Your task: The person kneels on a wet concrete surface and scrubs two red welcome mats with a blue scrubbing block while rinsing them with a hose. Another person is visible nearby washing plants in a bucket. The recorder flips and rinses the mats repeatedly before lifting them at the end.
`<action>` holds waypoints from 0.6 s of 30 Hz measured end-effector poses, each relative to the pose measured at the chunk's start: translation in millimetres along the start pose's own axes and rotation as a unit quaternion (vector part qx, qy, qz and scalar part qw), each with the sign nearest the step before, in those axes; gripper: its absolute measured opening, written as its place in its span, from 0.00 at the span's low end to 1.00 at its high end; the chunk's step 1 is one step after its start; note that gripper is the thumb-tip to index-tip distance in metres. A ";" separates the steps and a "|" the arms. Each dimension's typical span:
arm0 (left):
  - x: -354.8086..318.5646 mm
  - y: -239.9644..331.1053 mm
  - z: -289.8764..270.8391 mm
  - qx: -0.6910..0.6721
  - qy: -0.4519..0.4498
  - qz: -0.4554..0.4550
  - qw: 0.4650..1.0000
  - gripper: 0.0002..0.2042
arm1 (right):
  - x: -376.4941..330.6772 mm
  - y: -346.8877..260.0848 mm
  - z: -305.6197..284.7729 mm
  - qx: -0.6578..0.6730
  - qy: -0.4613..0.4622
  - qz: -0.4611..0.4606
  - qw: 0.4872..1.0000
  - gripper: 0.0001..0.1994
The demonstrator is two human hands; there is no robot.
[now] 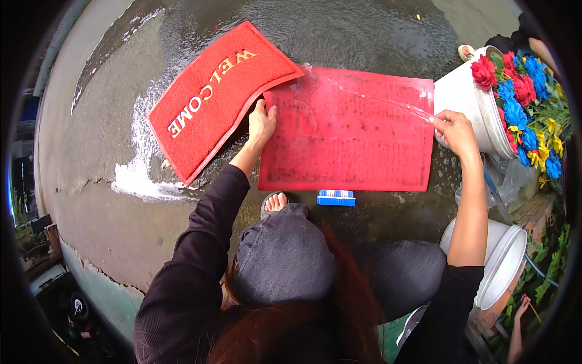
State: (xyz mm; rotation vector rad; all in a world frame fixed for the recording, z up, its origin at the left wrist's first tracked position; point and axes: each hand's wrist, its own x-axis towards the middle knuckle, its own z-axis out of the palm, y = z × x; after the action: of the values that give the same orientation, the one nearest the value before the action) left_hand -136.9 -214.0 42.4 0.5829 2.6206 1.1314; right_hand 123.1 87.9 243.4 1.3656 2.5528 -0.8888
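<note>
A flat red rubber mat (357, 145) lies wet on the concrete in front of me. A thicker red doormat (218, 91) with pale lettering lies askew at its upper left, overlapping its corner. My left hand (262, 122) grips the flat mat's upper left corner, right under the doormat's edge. My right hand (456, 130) is at the mat's upper right, closed on a hose end (438, 121). A thin water jet (370, 97) shoots from it to the left across the mat. A blue and white scrub brush (336, 197) lies at the mat's near edge by my sandalled foot (274, 203).
A white bucket (464, 100) of red, blue and yellow artificial flowers stands right of the mat. Another white bucket (506, 264) sits by my right knee. White foam (139, 179) pools left of the doormat. Another person's foot (465, 52) shows at the top right, a hand (521, 306) at the lower right.
</note>
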 end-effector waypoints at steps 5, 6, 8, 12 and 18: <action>-22.8 79.9 -8.7 -0.058 0.011 0.161 0.985 0.08 | 8.4 -16.2 9.5 -0.040 0.020 -0.011 0.999 0.11; -27.4 96.4 -13.3 -0.067 0.006 0.194 0.979 0.08 | 9.8 -21.0 11.9 -0.038 0.021 -0.015 0.999 0.12; -25.1 109.8 -19.3 -0.055 -0.012 0.245 0.968 0.07 | 7.1 -30.8 13.7 -0.036 0.026 -0.018 0.999 0.12; -2.1 120.9 -55.1 -0.053 -0.030 0.275 0.959 0.08 | 13.1 -16.9 17.3 -0.026 0.034 -0.031 0.999 0.11; 97.1 17.2 -92.6 0.199 -0.061 0.144 0.968 0.15 | 6.7 -18.0 11.6 -0.053 0.006 -0.029 0.998 0.13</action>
State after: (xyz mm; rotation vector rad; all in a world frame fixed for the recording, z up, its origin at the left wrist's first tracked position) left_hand -252.3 -219.9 112.8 1.1036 2.7261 0.6024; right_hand 103.0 78.8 239.4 1.2755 2.6199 -0.7444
